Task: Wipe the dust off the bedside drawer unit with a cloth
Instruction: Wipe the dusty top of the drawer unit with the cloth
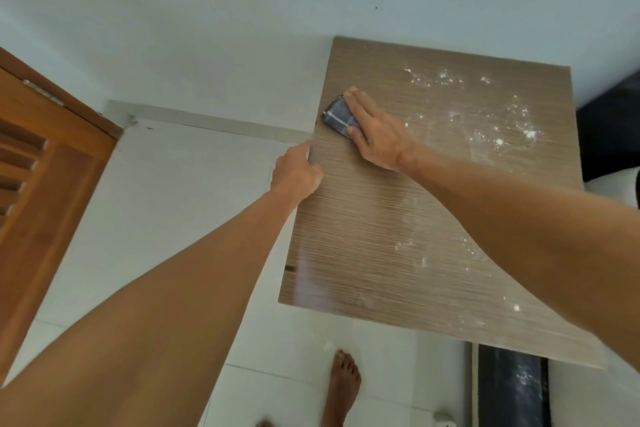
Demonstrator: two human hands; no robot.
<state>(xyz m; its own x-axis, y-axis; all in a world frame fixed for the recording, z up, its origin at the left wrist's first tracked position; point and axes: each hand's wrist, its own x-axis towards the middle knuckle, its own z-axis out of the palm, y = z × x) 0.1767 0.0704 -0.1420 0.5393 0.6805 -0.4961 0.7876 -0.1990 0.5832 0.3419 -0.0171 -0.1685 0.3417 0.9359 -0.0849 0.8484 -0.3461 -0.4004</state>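
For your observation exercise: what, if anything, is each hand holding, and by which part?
The right hand presses a folded blue-grey cloth flat under its fingers. The left hand grips the left edge of the drawer unit's top.

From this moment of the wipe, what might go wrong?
1. The cloth sits at the drawer unit top's left edge, so powder may get pushed onto the floor.
2. White dust lies far right, away from the cloth, and could be missed.
3. The right hand's forearm hovers over specks and may smear them.
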